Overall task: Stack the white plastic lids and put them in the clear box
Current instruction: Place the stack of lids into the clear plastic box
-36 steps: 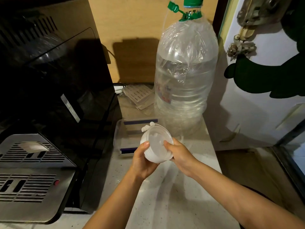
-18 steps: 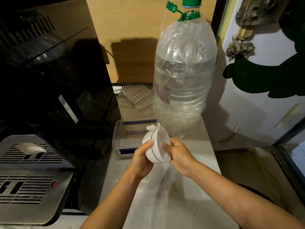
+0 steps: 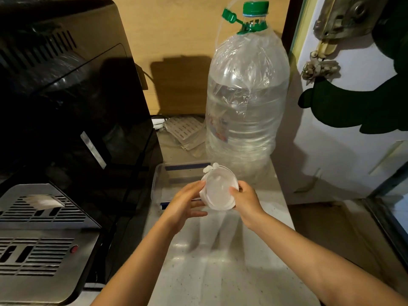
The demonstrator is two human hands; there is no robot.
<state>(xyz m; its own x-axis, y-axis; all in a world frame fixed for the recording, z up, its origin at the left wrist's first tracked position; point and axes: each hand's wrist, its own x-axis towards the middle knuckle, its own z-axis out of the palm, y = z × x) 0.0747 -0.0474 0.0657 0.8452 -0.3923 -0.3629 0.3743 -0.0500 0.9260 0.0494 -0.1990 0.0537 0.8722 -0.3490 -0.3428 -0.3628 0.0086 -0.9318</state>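
A stack of round white plastic lids [image 3: 219, 189] is held upright between both hands, its flat face turned toward me, small tabs bunched at its top left. My left hand [image 3: 184, 203] cups the stack's left rim with the fingers spread. My right hand [image 3: 245, 198] pinches the right rim. The stack hovers just above the near right corner of the clear box [image 3: 167, 175], a shallow rectangular tub with blue clips that rests on the pale counter. I cannot make out what lies inside the box.
A large water bottle [image 3: 245, 102] with a green cap stands right behind the box. A black and steel machine [image 3: 66, 129] fills the left side. The speckled counter [image 3: 220, 266] ends at its right edge near a white door [image 3: 344, 151]. Flat perforated packets [image 3: 185, 131] lie at the back.
The stack was turned edge-on half a second ago and now faces me flat again. My left hand has loosened, its fingers spreading along the rim.
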